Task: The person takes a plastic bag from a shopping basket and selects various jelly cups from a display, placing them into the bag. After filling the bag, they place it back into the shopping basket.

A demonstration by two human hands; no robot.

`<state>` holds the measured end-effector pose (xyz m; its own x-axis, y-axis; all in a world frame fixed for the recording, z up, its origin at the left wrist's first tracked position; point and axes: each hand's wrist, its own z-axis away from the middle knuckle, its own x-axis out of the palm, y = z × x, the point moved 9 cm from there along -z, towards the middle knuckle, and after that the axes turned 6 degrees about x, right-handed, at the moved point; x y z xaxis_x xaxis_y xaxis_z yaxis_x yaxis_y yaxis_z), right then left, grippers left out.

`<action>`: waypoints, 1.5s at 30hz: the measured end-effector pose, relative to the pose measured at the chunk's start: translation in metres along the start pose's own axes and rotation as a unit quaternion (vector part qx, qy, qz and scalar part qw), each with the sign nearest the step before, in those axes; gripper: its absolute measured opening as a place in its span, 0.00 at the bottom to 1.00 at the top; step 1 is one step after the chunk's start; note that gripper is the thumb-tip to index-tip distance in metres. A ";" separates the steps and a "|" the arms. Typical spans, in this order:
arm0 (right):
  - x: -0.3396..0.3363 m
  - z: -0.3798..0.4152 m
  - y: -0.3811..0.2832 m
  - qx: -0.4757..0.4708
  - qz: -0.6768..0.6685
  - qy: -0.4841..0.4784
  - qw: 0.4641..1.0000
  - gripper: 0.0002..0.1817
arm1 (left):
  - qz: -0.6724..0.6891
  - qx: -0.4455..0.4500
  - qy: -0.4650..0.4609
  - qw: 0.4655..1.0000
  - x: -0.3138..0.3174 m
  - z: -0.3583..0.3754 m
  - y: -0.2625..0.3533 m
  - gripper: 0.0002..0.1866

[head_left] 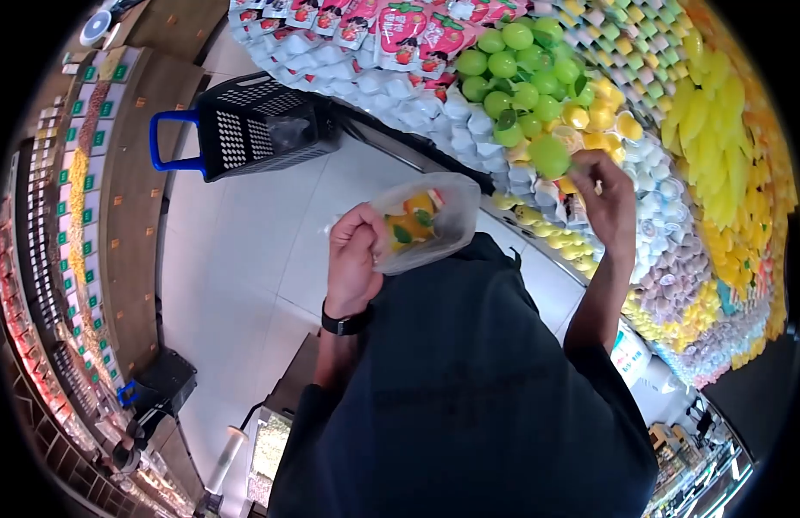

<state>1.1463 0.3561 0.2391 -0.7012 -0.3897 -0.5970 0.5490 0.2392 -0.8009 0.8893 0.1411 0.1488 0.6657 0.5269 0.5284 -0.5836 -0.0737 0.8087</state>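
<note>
My left hand (358, 248), with a dark band at the wrist, is closed on the edge of a clear plastic bag (456, 211). Inside the bag show yellow-orange packs (408, 226) with green leaf prints. Over the sloping candy display, my right hand (605, 197) has its fingers curled and pinched at the edge of a round green ball (549, 157), larger in view than the green grapes (525, 73) behind it. Yellow jelly cups (603, 112) and white-wrapped sweets (469, 129) lie around that hand.
A black shopping basket (236, 129) with a blue handle stands on the tiled floor (236, 250) beside the display. Pink strawberry-print packets (400, 34) lie at the display's top. Yellow banana-shaped decorations (711, 112) hang at the right. Shelves of goods (93, 216) line the left.
</note>
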 end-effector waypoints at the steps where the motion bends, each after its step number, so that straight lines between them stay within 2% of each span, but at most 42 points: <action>1: 0.021 0.004 -0.016 -0.034 -0.012 -0.047 0.998 0.08 | -0.004 0.000 0.000 1.000 -0.001 -0.001 0.002 0.12; 4: 0.093 0.015 -0.041 -0.136 -0.057 -0.171 0.974 0.08 | 0.013 -0.001 0.000 1.000 0.004 -0.002 0.001 0.13; 6: 0.150 0.016 -0.038 -0.145 -0.037 -0.248 0.957 0.10 | 0.003 0.002 0.006 1.000 0.003 -0.003 0.004 0.13; 10: 0.246 0.028 -0.020 -0.156 0.008 -0.262 0.952 0.12 | -0.029 -0.017 0.003 0.999 0.006 0.001 0.006 0.11; 13: 0.253 0.037 -0.027 -0.137 0.026 -0.296 0.945 0.14 | -0.050 0.017 0.024 0.998 -0.004 0.000 0.012 0.11; 15: 0.246 0.038 -0.030 -0.099 -0.046 -0.320 0.941 0.16 | -0.040 0.009 0.022 0.999 -0.008 0.002 0.011 0.11; 16: 0.246 0.034 -0.027 -0.101 -0.042 -0.318 0.942 0.16 | -0.038 0.011 0.019 0.999 -0.007 0.002 0.009 0.11; 18: 0.256 0.040 -0.029 -0.150 -0.011 -0.376 0.915 0.16 | -0.019 -0.002 0.007 1.000 -0.006 0.003 0.005 0.11; 24: 0.262 0.043 -0.041 -0.137 0.029 -0.414 0.899 0.19 | -0.027 0.004 -0.004 1.000 -0.001 0.002 0.012 0.11; 28: 0.252 0.043 -0.039 -0.167 0.033 -0.399 0.901 0.19 | -0.014 0.010 -0.002 1.000 -0.007 0.003 0.011 0.11; 30: 0.228 0.034 -0.042 -0.188 -0.007 -0.334 0.924 0.17 | -0.016 0.009 0.003 1.000 -0.014 0.003 0.010 0.11; 33: 0.186 0.020 -0.049 -0.149 -0.011 -0.283 0.947 0.13 | -0.002 0.005 0.004 1.000 -0.021 0.003 0.006 0.11; 36: 0.168 0.015 -0.044 -0.151 -0.020 -0.237 0.960 0.10 | 0.012 0.007 0.014 1.000 -0.020 0.001 0.011 0.11; 40: 0.171 0.020 -0.040 -0.138 -0.020 -0.213 0.967 0.08 | 0.003 0.011 0.003 1.000 -0.028 -0.005 0.021 0.11; 42: 0.181 0.021 -0.033 -0.084 -0.005 -0.213 0.973 0.07 | 0.006 0.002 0.005 1.000 -0.035 -0.008 0.025 0.11; 45: 0.197 0.021 -0.036 -0.056 -0.014 -0.203 0.977 0.06 | 0.033 -0.022 0.008 0.999 -0.051 -0.011 0.029 0.12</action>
<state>0.9983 0.2517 0.1515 -0.4646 -0.7128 -0.5254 0.4628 0.3103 -0.8303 0.8329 0.1214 0.1421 0.6178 0.5358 0.5755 -0.6457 -0.0720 0.7602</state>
